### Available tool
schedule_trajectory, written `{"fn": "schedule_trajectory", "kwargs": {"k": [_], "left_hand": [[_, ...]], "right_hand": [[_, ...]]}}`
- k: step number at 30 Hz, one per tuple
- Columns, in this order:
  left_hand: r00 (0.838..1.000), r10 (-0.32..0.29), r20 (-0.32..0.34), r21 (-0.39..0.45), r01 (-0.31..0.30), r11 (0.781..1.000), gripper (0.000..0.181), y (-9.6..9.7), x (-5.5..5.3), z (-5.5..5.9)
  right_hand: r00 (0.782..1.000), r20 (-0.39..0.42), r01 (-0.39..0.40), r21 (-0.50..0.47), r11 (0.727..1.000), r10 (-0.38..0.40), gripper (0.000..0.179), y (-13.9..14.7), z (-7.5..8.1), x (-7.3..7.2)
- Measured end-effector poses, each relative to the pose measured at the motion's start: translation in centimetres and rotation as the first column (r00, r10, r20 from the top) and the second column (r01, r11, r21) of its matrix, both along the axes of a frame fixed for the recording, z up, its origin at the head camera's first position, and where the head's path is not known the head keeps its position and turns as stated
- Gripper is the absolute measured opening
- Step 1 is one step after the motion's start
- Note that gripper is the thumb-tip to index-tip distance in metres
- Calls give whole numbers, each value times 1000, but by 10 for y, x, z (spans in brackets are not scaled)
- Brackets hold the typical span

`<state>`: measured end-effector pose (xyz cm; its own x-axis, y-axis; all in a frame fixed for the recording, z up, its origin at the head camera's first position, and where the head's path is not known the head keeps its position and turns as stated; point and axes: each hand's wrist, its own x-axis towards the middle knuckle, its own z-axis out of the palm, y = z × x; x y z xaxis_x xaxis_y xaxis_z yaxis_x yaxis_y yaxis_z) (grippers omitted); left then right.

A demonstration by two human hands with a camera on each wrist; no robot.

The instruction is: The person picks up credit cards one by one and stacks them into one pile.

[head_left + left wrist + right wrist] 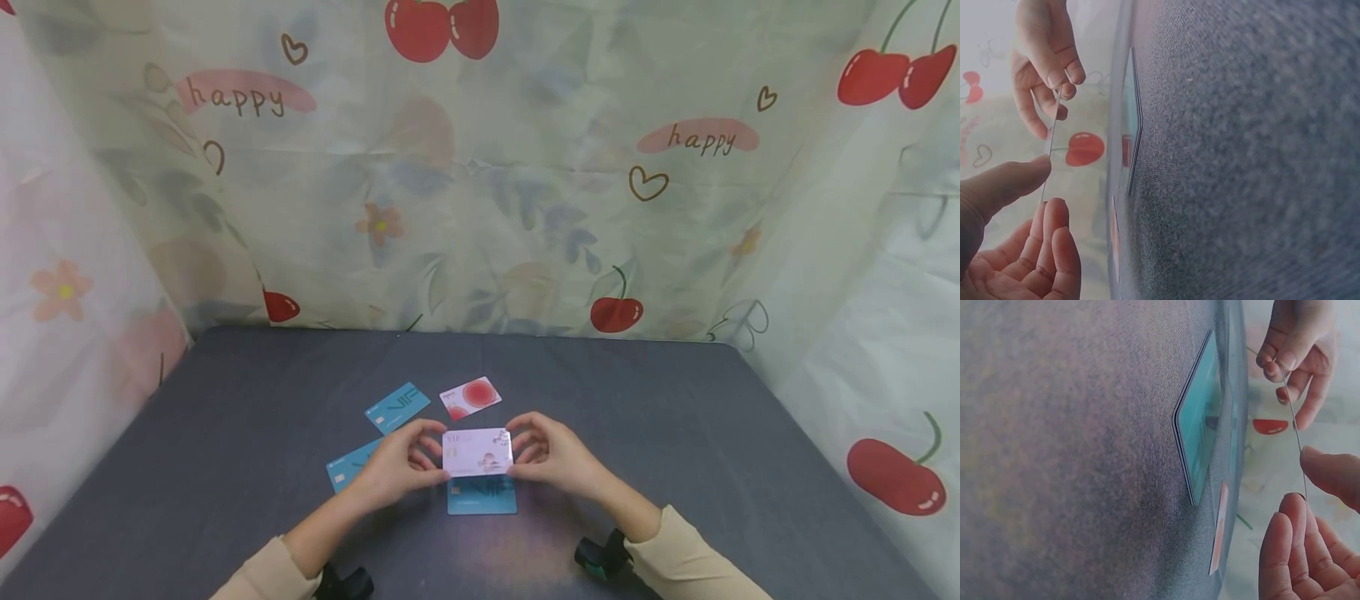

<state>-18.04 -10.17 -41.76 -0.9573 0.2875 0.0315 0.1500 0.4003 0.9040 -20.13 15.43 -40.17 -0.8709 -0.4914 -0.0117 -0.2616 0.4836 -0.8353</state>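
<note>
Both hands hold a pale pink card (477,452) printed with small flowers, raised off the table. My left hand (401,460) pinches its left edge between thumb and fingers; my right hand (558,457) pinches the right edge. In both wrist views the card is nearly edge-on. Below it lies a small stack of cards with a blue card (482,502) on top, partly hidden by the held card in the head view. Another blue card (348,468) lies partly behind the left hand.
Farther back lie a blue card (397,407) and a pink card with red circles (471,397). The dark grey table (637,408) meets a patterned curtain (510,242) at the back, and similar curtains stand at both sides.
</note>
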Motion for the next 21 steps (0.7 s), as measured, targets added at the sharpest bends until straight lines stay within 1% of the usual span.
{"fn": "schedule_trajectory", "kwargs": {"k": [3, 11, 15, 21], "left_hand": [[1000, -4, 4, 2, 4, 1000, 54, 0, 0, -1], [1000, -8, -1, -1, 8, 1000, 54, 0, 0, -5], [1000, -10, -5, -9, 10, 1000, 53, 1, 1, -5], [1000, -7, 13, -33, 7, 999, 53, 2, 3, -3]], "right_hand": [[1000, -5, -4, 1, 1000, 4, 49, 1, -1, 0], [1000, 23, -5, -11, 1000, 5, 50, 1, -2, 2], [1000, 30, -4, -9, 1000, 4, 51, 2, -2, 2], [999, 38, -10, 8, 1000, 10, 51, 3, -5, 2]]}}
